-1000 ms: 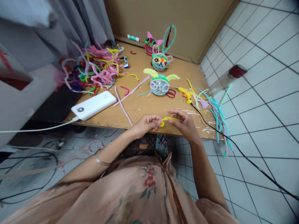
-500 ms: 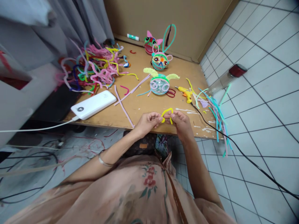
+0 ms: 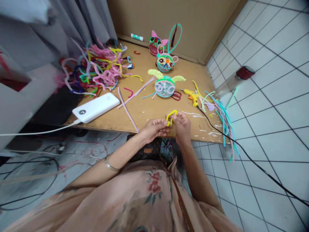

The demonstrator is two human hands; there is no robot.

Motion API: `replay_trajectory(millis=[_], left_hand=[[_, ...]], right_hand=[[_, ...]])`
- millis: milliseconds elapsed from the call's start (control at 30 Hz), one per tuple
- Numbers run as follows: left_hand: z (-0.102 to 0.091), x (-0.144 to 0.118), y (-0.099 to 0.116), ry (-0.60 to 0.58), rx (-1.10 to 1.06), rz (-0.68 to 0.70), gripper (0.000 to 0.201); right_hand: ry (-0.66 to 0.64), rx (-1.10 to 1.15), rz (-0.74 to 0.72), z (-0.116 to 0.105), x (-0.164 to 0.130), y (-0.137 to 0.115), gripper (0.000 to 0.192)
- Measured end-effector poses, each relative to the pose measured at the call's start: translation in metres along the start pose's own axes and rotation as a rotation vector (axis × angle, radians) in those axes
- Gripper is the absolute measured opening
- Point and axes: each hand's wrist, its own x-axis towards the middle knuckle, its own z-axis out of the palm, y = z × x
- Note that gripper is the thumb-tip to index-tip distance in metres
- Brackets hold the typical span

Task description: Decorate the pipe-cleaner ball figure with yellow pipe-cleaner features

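Note:
A yellow pipe cleaner (image 3: 171,116), bent into a narrow loop, is pinched between both hands at the near edge of the low wooden board (image 3: 145,112). My left hand (image 3: 153,129) grips its lower left end. My right hand (image 3: 182,124) holds the other end, fingers closed on it. Just beyond the hands stands a round craft ball (image 3: 164,87) wrapped in teal and pink pipe cleaners with two yellow-green ears.
Two more decorated balls (image 3: 165,62) stand at the back. A tangled heap of coloured pipe cleaners (image 3: 96,69) lies at left, a white power bank (image 3: 96,107) near it. A yellow glue gun (image 3: 191,95) with black cord and loose pipe cleaners (image 3: 223,119) lie at right. A jar (image 3: 233,82) lies on the tiles.
The pipe cleaner went from nearly straight to a tight folded loop as my right hand moved in toward the left. Both hands rose slightly over the board edge.

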Motion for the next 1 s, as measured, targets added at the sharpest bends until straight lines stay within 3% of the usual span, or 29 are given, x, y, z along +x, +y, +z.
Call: replay_trajectory(millis=[200, 467, 700, 1000], left_hand=[[0.003, 0.002, -0.004, 0.015, -0.048, 0.072, 0.04], [0.002, 0.001, 0.0, 0.07, 0.039, 0.143, 0.046], [0.001, 0.001, -0.003, 0.073, 0.08, 0.172, 0.048], [0.002, 0.0, -0.005, 0.12, 0.143, 0.218, 0.049]], right_hand=[[0.016, 0.039, 0.006, 0.007, -0.004, 0.004, 0.025], [-0.094, 0.04, 0.021, -0.008, 0.002, -0.011, 0.031], [-0.021, 0.04, 0.02, -0.005, 0.004, -0.005, 0.035], [-0.131, 0.242, 0.164, -0.004, 0.006, -0.004, 0.039]])
